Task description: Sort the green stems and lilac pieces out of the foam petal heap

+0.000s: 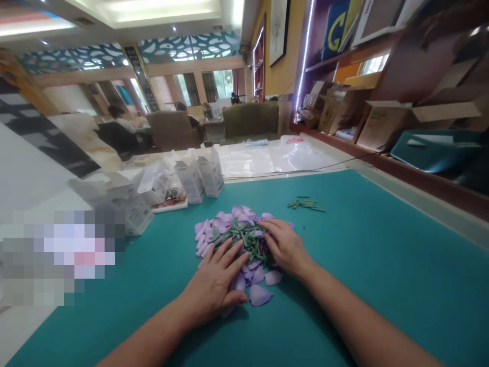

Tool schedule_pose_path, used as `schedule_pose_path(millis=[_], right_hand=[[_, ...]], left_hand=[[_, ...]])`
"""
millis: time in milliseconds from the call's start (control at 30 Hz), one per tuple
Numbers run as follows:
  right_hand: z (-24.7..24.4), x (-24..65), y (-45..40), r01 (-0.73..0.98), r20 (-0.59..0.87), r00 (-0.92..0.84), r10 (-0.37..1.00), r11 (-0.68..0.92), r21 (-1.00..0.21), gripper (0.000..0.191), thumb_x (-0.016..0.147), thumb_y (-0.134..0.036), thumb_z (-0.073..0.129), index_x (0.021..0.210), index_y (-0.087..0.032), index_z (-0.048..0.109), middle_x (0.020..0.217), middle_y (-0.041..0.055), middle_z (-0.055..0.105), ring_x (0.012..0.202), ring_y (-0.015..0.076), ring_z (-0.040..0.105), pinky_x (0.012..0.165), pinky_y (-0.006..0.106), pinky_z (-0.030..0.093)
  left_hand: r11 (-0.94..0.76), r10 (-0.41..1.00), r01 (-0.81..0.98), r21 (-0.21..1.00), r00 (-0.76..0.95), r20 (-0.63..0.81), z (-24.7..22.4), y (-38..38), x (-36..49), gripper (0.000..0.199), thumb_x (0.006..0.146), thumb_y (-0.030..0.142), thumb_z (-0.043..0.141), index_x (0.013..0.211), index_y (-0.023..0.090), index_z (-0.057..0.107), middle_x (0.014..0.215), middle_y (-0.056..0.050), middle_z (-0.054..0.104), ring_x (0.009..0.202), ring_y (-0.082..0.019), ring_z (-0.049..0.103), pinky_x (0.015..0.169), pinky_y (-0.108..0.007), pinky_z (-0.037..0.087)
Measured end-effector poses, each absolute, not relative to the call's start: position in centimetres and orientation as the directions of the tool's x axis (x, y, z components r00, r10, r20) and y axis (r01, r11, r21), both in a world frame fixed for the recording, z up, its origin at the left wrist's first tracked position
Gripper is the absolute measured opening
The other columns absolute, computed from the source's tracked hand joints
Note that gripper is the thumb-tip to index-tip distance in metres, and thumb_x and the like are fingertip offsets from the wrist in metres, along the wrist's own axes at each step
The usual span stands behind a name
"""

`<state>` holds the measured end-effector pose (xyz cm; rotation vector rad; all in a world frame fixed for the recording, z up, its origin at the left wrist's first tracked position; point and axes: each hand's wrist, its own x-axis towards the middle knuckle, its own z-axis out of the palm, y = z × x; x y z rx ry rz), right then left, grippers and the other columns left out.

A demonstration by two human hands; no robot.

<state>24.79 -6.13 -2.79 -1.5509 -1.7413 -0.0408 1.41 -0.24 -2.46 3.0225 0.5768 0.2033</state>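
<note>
1. Lilac petals (259, 276), likely artificial: heaped with green leaf pieces (249, 239) and a few red bits (262, 245) on the green mat (382, 265), about midway between its left and right edges, set in from the far edge.
2. Handling: probably very light, thin, flexible. Expect them to slide over each other and scatter if you shove. Creasing seems likelier than breaking.
3. Hold: for a single one, pinch the rim of the loose petal (261, 295) at the near side. For a bunch, cup from both sides; leaf pieces look tangled, may come up in clumps.
4. Your left hand (214, 280): palm down over the heap's near-left side, fingers spread, thumb pointing right.
5. Your right hand (286, 245): against the right side, fingers bent inward onto the leaf pieces.
6. Grip: fingers apart on both, nothing visibly clamped. Can't tell what's caught under your fingertips.
7. Short green stems (303, 204) lie apart, nearer the far edge.
</note>
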Motion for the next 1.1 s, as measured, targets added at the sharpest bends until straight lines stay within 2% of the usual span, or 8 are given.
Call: schedule_pose_path(millis=[133, 300, 467, 633, 733, 833, 900, 1100], right_hand=[[-3.5, 22.9, -6.0, 0.917, 0.443, -0.064, 0.894, 0.228, -0.328, 0.043, 0.09, -0.023, 0.046, 0.132, -0.021, 0.054, 0.14, 0.0106, 0.051, 0.132, 0.0294, 0.039, 0.107, 0.051, 0.034], [-3.3, 21.3, -4.6, 0.938, 0.28, -0.198, 0.94, 0.264, -0.223, 0.048, 0.091, -0.031, 0.048, 0.139, -0.028, 0.046, 0.148, 0.0076, 0.041, 0.138, 0.0317, 0.031, 0.109, 0.058, 0.027], [-3.0, 21.2, -3.5, 0.942, 0.203, -0.204, 0.958, 0.248, -0.224, 0.053, 0.091, -0.039, 0.05, 0.141, -0.027, 0.043, 0.151, 0.0083, 0.036, 0.139, 0.0335, 0.026, 0.108, 0.059, 0.026], [-3.2, 21.6, -4.5, 0.943, 0.172, -0.195, 0.966, 0.233, -0.239, 0.058, 0.089, -0.039, 0.053, 0.144, -0.027, 0.039, 0.151, 0.0066, 0.037, 0.14, 0.0346, 0.024, 0.109, 0.06, 0.025], [-3.1, 22.0, -4.3, 0.943, 0.177, -0.178, 0.968, 0.22, -0.251, 0.058, 0.088, -0.038, 0.053, 0.144, -0.028, 0.04, 0.15, 0.0065, 0.039, 0.14, 0.0334, 0.025, 0.109, 0.058, 0.026], [-2.6, 22.1, -3.1, 0.948, 0.168, -0.151, 0.974, 0.191, -0.254, 0.056, 0.09, -0.039, 0.049, 0.144, -0.027, 0.039, 0.151, 0.007, 0.037, 0.141, 0.0325, 0.024, 0.11, 0.057, 0.025], [-2.3, 22.0, -2.4, 0.953, 0.143, -0.136, 0.98, 0.169, -0.252, 0.056, 0.091, -0.04, 0.046, 0.145, -0.025, 0.038, 0.152, 0.0072, 0.034, 0.141, 0.0327, 0.022, 0.11, 0.056, 0.024], [-2.7, 21.4, -2.1, 0.947, 0.105, -0.194, 0.975, 0.214, -0.238, 0.06, 0.089, -0.043, 0.05, 0.145, -0.026, 0.037, 0.154, 0.007, 0.029, 0.141, 0.0334, 0.023, 0.111, 0.057, 0.021]], left_hand=[[-0.907, 0.42, 0.415, 0.073, 0.903, 0.094, -3.1, 0.3, 1.4, 0.084, 0.082, 0.07, 0.04, 0.151, 0.026, 0.019, 0.156, -0.015, 0.025, 0.141, -0.037, 0.022, 0.11, -0.06, 0.021], [-0.903, 0.428, 0.425, 0.061, 0.903, 0.05, -3.3, 0.5, 0.4, 0.084, 0.083, 0.071, 0.037, 0.151, 0.027, 0.016, 0.155, -0.013, 0.027, 0.142, -0.034, 0.023, 0.112, -0.057, 0.018], [-0.887, 0.459, 0.455, 0.072, 0.888, 0.039, -3.1, 1.1, -0.2, 0.085, 0.081, 0.071, 0.041, 0.151, 0.028, 0.017, 0.155, -0.011, 0.03, 0.141, -0.035, 0.025, 0.11, -0.059, 0.02], [-0.858, 0.505, 0.502, 0.104, 0.863, 0.0, -2.7, 1.7, -0.5, 0.082, 0.081, 0.07, 0.043, 0.15, 0.032, 0.02, 0.154, -0.011, 0.032, 0.14, -0.039, 0.025, 0.107, -0.065, 0.022], [-0.842, 0.529, 0.527, 0.118, 0.849, -0.019, -2.0, 1.8, 0.2, 0.074, 0.085, 0.066, 0.04, 0.149, 0.034, 0.022, 0.154, -0.009, 0.033, 0.139, -0.039, 0.026, 0.105, -0.067, 0.023], [-0.825, 0.56, 0.555, 0.102, 0.828, 0.02, -1.2, 2.3, 1.7, 0.066, 0.09, 0.058, 0.04, 0.149, 0.032, 0.025, 0.155, -0.008, 0.03, 0.141, -0.036, 0.024, 0.108, -0.064, 0.021], [-0.79, 0.608, 0.606, 0.091, 0.794, -0.007, -0.8, 2.9, 2.6, 0.065, 0.091, 0.054, 0.042, 0.149, 0.03, 0.025, 0.156, -0.008, 0.026, 0.142, -0.035, 0.023, 0.108, -0.063, 0.023], [-0.764, 0.632, 0.639, 0.091, 0.769, -0.097, -0.8, 3.6, 2.5, 0.07, 0.088, 0.056, 0.045, 0.149, 0.028, 0.024, 0.157, -0.006, 0.02, 0.143, -0.036, 0.017, 0.108, -0.065, 0.022]])
